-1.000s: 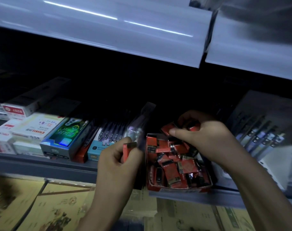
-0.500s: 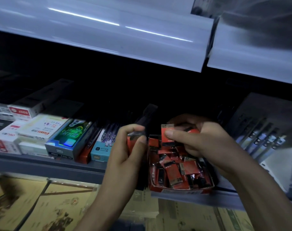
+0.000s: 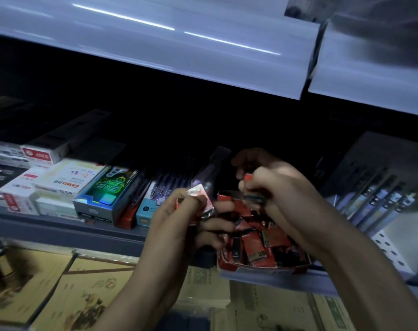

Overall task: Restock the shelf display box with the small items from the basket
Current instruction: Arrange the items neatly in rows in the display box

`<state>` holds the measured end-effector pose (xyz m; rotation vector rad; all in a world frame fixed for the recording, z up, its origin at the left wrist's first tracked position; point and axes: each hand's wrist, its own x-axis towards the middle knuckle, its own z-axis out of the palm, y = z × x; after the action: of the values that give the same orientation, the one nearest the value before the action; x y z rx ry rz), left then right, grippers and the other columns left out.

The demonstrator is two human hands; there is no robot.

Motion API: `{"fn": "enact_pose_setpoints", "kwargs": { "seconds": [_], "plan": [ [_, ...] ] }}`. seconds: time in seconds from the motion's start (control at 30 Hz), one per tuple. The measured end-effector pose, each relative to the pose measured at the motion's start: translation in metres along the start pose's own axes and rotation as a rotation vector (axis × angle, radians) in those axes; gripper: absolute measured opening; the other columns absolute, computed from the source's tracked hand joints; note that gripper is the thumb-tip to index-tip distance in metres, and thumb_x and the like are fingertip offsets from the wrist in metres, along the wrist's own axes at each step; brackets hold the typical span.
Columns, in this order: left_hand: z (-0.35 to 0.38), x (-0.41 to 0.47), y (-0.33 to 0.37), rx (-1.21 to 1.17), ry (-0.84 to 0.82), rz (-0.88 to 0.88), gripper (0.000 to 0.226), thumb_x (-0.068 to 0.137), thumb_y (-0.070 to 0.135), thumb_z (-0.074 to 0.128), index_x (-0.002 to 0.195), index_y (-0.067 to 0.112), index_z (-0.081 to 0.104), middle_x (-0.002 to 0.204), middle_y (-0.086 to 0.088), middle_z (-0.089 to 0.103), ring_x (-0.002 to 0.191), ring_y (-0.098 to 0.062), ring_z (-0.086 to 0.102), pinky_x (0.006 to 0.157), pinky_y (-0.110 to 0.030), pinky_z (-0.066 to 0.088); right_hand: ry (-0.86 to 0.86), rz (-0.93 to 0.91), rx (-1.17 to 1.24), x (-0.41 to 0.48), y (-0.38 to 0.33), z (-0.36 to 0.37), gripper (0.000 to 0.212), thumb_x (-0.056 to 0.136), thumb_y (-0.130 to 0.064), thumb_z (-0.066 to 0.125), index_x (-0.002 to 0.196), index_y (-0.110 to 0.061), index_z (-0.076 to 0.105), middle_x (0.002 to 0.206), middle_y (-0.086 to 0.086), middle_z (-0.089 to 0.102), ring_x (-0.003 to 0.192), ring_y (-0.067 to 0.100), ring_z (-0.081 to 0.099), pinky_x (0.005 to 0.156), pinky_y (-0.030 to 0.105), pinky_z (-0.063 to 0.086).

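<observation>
A shallow red cardboard display box on the grey shelf ledge is heaped with small red-and-black packets. Just left of the box, the left hand curls its fingers round a glossy red packet. Over the back of the box, the right hand pinches another red packet.

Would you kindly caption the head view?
Left hand and right hand each grip small red packets at the red display box.

Bare left hand and right hand, bare forearms.
</observation>
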<state>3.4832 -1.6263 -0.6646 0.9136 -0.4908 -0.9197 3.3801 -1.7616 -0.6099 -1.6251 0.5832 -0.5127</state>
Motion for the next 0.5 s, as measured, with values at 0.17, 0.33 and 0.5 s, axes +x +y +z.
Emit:
{"fn": "enact_pose_setpoints", "kwargs": {
  "seconds": [0.17, 0.33, 0.5],
  "plan": [
    [-0.005, 0.005, -0.002, -0.103, -0.047, -0.094, 0.026, 0.101, 0.002, 0.046, 0.116, 0.013, 0.065, 0.115, -0.026, 0.072, 0.077, -0.023, 0.078, 0.058, -0.027, 0.062, -0.041, -0.193, -0.181, -0.007, -0.008, 0.015, 0.041, 0.083, 0.004, 0.078, 0.112, -0.018, 0.061, 0.102, 0.017, 0.073, 0.091, 0.041, 0.071, 0.078, 0.049, 0.061],
    [-0.004, 0.002, 0.003, -0.347, -0.042, -0.189, 0.039, 0.092, 0.027, 0.052, 0.119, 0.009, 0.074, 0.114, -0.023, 0.074, 0.093, -0.032, 0.075, 0.056, -0.032, 0.060, 0.010, -0.286, -0.359, -0.008, -0.008, 0.015, 0.023, 0.084, -0.014, 0.082, 0.105, -0.020, 0.074, 0.095, 0.005, 0.077, 0.072, 0.030, 0.072, 0.068, 0.046, 0.061],
    [-0.004, 0.004, -0.002, -0.190, -0.015, -0.178, 0.018, 0.080, 0.023, 0.073, 0.096, 0.015, 0.070, 0.081, -0.006, 0.059, 0.060, -0.010, 0.051, 0.039, -0.017, 0.037, 0.216, -0.215, -0.476, 0.004, 0.002, -0.022, 0.025, 0.097, -0.012, 0.065, 0.098, -0.034, 0.076, 0.100, -0.015, 0.077, 0.099, 0.002, 0.070, 0.089, 0.024, 0.055]
  ]
}}
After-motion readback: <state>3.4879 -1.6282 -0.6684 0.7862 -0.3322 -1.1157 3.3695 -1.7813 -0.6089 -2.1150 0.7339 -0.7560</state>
